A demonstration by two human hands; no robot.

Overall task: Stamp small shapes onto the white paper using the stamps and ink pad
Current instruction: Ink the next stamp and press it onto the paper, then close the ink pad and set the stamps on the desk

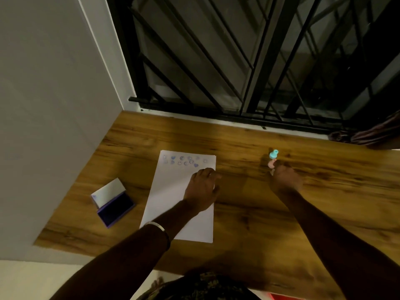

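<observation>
Lying flat on the wooden surface (249, 213), white paper (173, 204) carries two rows of small bluish stamped shapes (184, 161) along its far edge. Left hand (202, 187) presses the paper's right side, fingers released and flat. Left of the paper: ink pad (114, 205), lid up, dark purple pad inside. Right of the paper: right hand (284, 180), fingers grasping a pink stamp (271, 164); teal stamp (273, 154) just beyond.

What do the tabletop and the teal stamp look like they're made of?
Tabletop: wood or wood-look laminate, smooth, going by the brown grain streaks and soft sheen. Teal stamp: probably moulded plastic, given its uniform bright colour; too small to be sure.
</observation>
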